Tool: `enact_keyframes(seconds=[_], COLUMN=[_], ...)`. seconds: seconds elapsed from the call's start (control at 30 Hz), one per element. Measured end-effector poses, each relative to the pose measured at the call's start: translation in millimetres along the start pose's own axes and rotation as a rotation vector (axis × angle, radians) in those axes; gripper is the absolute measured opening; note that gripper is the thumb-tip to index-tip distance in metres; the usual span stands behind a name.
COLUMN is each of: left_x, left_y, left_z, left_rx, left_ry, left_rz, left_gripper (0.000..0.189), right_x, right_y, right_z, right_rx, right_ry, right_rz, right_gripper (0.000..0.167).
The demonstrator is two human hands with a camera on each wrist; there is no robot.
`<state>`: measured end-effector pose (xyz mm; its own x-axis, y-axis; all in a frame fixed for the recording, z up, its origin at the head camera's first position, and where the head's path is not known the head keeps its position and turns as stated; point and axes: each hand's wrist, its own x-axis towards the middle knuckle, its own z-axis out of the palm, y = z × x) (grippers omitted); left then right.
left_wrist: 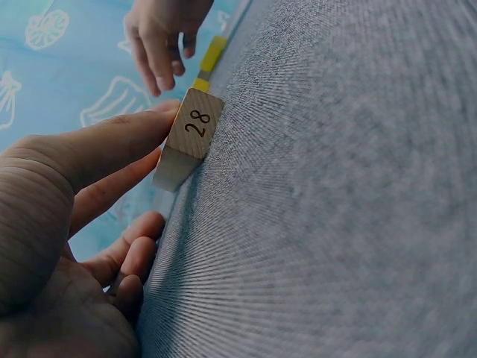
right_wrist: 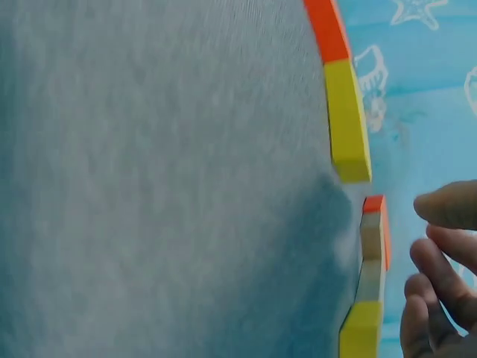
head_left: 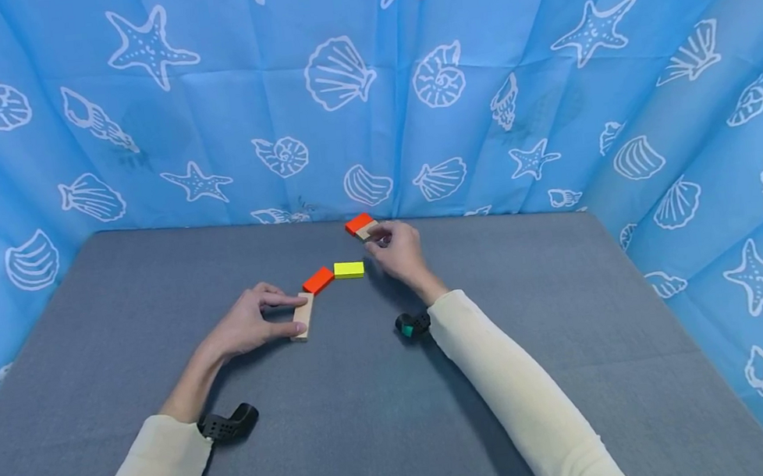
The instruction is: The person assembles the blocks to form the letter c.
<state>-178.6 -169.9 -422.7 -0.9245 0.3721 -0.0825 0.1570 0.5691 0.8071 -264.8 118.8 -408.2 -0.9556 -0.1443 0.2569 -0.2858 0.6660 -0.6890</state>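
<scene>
My left hand pinches a plain wooden block lengthwise between thumb and fingertips, low over the grey cloth. The number 28 shows on its end in the left wrist view. At its far end lies a red block, followed by a yellow block. Farther back, my right hand hovers beside another red block and a plain wooden block, its fingers loosely bent. In the right wrist view those fingers hold nothing, near a second yellow block.
Grey cloth covers the table. A blue curtain with white shells and starfish hangs behind it and along the right side. Black bands sit on both wrists, beside the cream sleeves.
</scene>
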Motion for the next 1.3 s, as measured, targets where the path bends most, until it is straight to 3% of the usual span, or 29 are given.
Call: enact_keyframes(seconds=[0.27,0.6,0.97,1.3], left_x=[0.1,0.1,-0.5,-0.2], left_y=[0.1,0.5,-0.2,0.1], left_z=[-0.6,-0.3,0.4,-0.7], left_rx=[-0.006,0.001,-0.016,-0.016], left_ry=[-0.003,-0.002,-0.003,-0.006], left_rz=[0.008,0.007,0.000,-0.001], left_gripper=[0.051,0.051,0.051,0.052], right_x=[2.2,2.7,1.6,-1.1], right_y=[11.1,12.9,17.0,11.1], right_z=[-1.9,-1.0,-4.3,-9.1], right_rx=[-0.118,-0.199,-0.149,-0.061], right_ry=[0.043,0.031,0.025,0.069], right_rz=[0.110,0.134,0.172,0.133], right_gripper=[0.031,0.034,0.028,0.031])
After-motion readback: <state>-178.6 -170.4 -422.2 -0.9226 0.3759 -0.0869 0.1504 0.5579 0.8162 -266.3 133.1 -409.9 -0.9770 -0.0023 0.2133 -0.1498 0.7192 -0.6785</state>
